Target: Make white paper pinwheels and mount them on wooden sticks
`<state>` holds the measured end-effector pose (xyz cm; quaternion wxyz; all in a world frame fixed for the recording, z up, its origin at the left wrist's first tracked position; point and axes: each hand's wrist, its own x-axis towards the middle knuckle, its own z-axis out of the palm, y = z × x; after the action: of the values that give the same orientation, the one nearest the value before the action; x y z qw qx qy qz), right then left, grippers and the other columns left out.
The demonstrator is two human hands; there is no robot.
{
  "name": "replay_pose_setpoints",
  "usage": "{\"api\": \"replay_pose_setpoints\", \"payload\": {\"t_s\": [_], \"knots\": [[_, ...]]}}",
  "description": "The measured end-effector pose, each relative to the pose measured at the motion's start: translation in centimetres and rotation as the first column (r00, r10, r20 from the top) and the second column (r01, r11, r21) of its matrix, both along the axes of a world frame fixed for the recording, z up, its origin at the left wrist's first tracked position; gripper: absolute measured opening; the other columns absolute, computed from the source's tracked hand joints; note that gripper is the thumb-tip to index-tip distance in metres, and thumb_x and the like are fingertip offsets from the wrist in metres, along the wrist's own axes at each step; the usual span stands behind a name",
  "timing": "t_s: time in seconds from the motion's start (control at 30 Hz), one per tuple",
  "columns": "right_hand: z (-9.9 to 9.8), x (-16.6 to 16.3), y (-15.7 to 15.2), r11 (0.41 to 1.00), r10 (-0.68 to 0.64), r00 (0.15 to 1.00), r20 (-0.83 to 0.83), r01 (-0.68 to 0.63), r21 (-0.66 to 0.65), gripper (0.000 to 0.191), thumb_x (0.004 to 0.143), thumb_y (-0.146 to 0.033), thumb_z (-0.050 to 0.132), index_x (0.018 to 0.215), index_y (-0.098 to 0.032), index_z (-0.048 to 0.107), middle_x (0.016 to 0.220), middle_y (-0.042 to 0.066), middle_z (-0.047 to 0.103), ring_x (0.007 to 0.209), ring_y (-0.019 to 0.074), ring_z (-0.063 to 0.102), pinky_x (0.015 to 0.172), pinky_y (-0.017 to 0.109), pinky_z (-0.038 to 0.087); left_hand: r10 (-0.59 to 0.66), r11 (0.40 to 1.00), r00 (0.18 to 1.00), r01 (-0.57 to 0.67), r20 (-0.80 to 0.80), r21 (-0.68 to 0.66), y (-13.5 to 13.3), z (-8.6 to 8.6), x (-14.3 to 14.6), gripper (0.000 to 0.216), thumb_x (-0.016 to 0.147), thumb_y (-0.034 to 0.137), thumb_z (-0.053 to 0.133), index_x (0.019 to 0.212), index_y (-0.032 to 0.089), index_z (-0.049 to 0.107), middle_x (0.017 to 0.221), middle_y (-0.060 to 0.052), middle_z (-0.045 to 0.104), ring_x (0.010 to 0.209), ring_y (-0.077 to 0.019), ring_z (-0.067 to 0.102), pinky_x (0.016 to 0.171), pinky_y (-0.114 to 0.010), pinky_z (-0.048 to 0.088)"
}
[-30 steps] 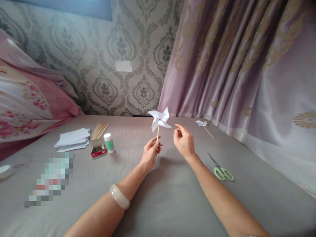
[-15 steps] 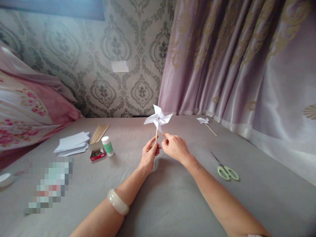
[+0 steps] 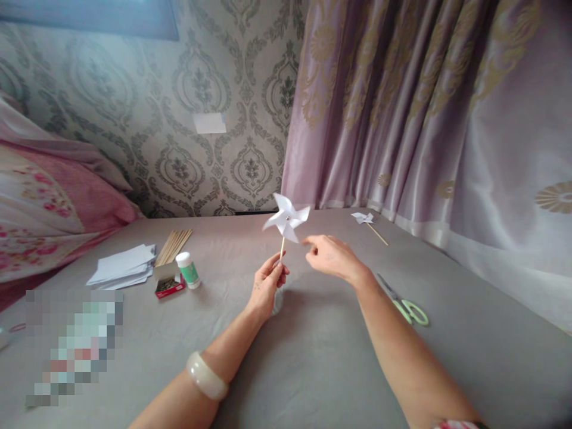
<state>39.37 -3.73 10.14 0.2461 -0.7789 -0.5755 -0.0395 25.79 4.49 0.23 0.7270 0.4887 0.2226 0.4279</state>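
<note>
A white paper pinwheel (image 3: 287, 218) on a thin wooden stick (image 3: 282, 249) stands upright in front of me. My left hand (image 3: 268, 281) is closed around the lower part of the stick. Just right of the lower blade is my right hand (image 3: 333, 257), holding nothing; its index finger points out toward the blade tip while the other fingers curl. Whether that fingertip touches the paper is hard to tell. Another paper pinwheel (image 3: 363, 218) on a stick lies at the back right.
Scissors with green handles (image 3: 413, 312) lie right of my right forearm. On the left are paper sheets (image 3: 120, 266), wooden sticks (image 3: 173, 246), a red box of small metal pieces (image 3: 170, 287) and a white-green bottle (image 3: 188, 271). A blurred-out item (image 3: 80, 348) lies nearer.
My right hand has moved a little right, away from the pinwheel. The pinwheel's blades have turned slightly on the stick. My left hand keeps its grip.
</note>
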Motion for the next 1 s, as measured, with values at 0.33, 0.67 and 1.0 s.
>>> {"api": "replay_pose_setpoints", "payload": {"t_s": [0.33,0.67,1.0], "knots": [[0.3,0.6,0.7,0.939,-0.139,0.986,-0.090,0.160,0.303,0.060,0.074,-0.016,0.047,0.133,-0.015,0.048,0.073,0.004,0.072,0.072,0.0216,0.065,0.067,0.028,0.045,-0.012,1.000,1.000,0.012,-0.017,-0.007,-0.1,0.1,0.1,0.053,0.067,0.041,0.074,0.113,0.015,0.065,0.063,0.001,0.057,0.052,-0.0063,0.041,0.050,-0.022,0.025],[0.0,1.5,-0.7,0.932,0.121,0.985,-0.126,-0.157,-0.328,0.029,0.068,-0.012,0.049,0.079,-0.023,0.073,0.072,0.002,0.072,0.060,0.0173,0.064,0.056,0.025,0.042,-0.020,1.000,0.999,0.020,-0.025,0.012,0.1,-0.2,-0.1,0.051,0.070,0.039,0.072,0.114,0.015,0.064,0.064,0.001,0.057,0.052,-0.0058,0.041,0.049,-0.022,0.025],[1.0,0.0,0.2,0.943,-0.249,0.968,-0.016,0.246,0.222,0.062,0.080,-0.015,0.045,0.141,-0.014,0.036,0.080,0.008,0.072,0.078,0.0241,0.066,0.067,0.029,0.045,-0.015,1.000,0.999,0.015,-0.032,-0.004,0.0,-0.1,0.0,0.054,0.068,0.040,0.073,0.114,0.013,0.064,0.063,0.001,0.057,0.051,-0.0058,0.040,0.049,-0.022,0.024]]}}
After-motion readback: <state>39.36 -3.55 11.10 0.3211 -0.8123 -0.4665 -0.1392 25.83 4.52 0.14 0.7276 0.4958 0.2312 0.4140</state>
